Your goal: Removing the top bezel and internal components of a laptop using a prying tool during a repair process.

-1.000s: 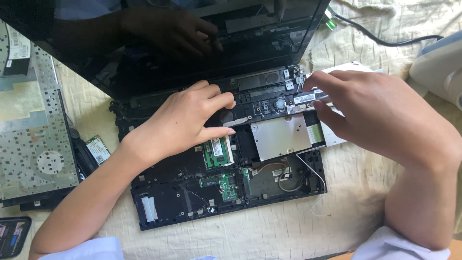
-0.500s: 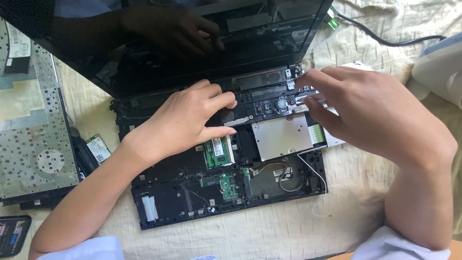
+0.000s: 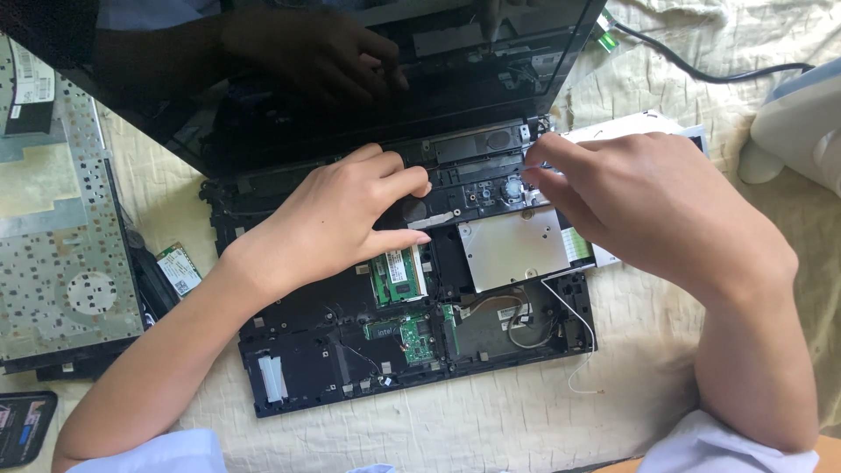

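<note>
the opened laptop (image 3: 412, 350) lies at the centre of the frame on a cream cloth (image 3: 666, 350), its screen tilted up along the top. our right hand (image 3: 666, 210) has crept a little leftward since a moment ago, its fingers (image 3: 547, 180) pinched at a small part by the hinge, just above the silver drive (image 3: 512, 247); what they grip we cannot tell. our left hand (image 3: 337, 219) stays flat on the board, fingers loose, above the green memory stick (image 3: 399, 273). a detached keyboard (image 3: 53, 236) lies at the left edge.
</note>
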